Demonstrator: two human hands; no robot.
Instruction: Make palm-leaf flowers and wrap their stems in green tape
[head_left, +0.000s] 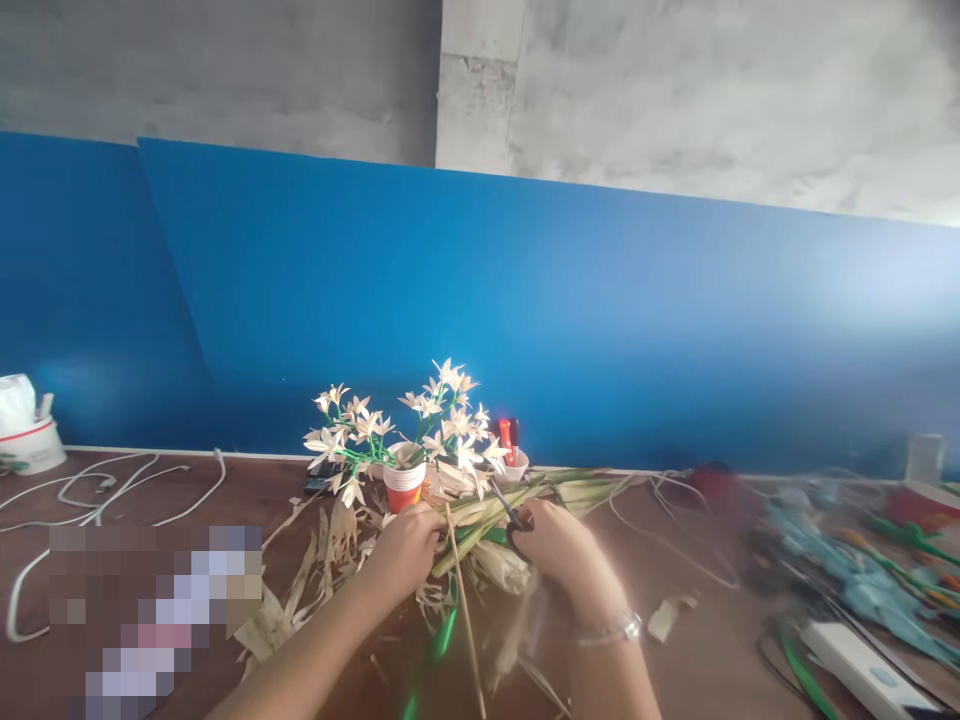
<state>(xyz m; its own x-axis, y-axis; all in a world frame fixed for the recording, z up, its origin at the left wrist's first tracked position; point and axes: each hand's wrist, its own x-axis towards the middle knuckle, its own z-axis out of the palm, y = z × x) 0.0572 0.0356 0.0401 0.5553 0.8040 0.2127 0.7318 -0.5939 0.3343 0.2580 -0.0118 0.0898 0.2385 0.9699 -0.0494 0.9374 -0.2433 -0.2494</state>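
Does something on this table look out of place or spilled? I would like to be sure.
Only untidiness stands out: dry husks lie strewn around the paper cup, one scrap sits apart on the right, and white cables sprawl loosely on the left. The cup stands upright; no spill shows.

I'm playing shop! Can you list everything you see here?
Flowers: many, cream, middle
Paper cups: one stack, white and red, among flowers
Small cup: one, white, behind flowers
Handles: two, red and dark, at small cup
Husks: many, pale, middle
Stalks: several, green, middle
Straw: one, tan, front middle
Scissors: one, dark, middle
Tub: one, white, left
Cables: several, white, left and right
Long box: one, white, bottom right
Blurry pile: one, mostly blue, right
Table: one, brown, underneath
Boards: two, blue, behind table
Wall: one, grey, back
Bracelet: one, silvery, right wrist
Left hand: one, bare, by straw
Right hand: one, bare, holding scissors
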